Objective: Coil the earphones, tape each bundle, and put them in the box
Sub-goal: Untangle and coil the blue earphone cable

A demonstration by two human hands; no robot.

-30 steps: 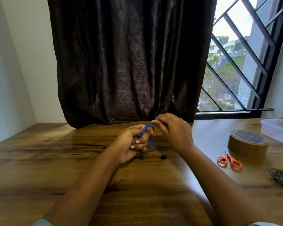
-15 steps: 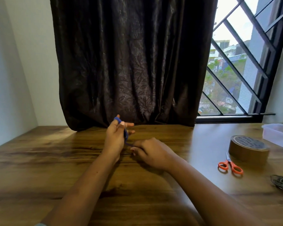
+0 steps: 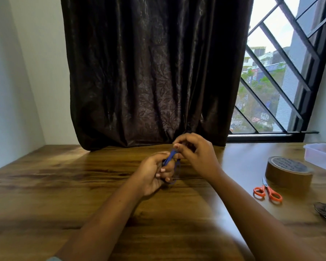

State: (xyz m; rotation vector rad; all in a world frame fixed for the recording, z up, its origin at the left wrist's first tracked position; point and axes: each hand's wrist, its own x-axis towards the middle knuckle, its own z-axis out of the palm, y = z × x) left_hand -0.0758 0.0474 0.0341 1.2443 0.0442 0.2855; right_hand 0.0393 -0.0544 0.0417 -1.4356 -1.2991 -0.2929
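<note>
Gripping blue earphones: left hand | right hand pinches | table middle | tape apart

Body in view: two bare hands and two bare forearms. Left hand: short, trimmed fingernails visible on three fingers. Right hand: knuckles visible, nails mostly hidden. Left forearm and right forearm: uncovered along the whole visible length. Clothing: one narrow edge of a pale blue-grey fabric sleeve on the left arm, at the bottom border
</note>
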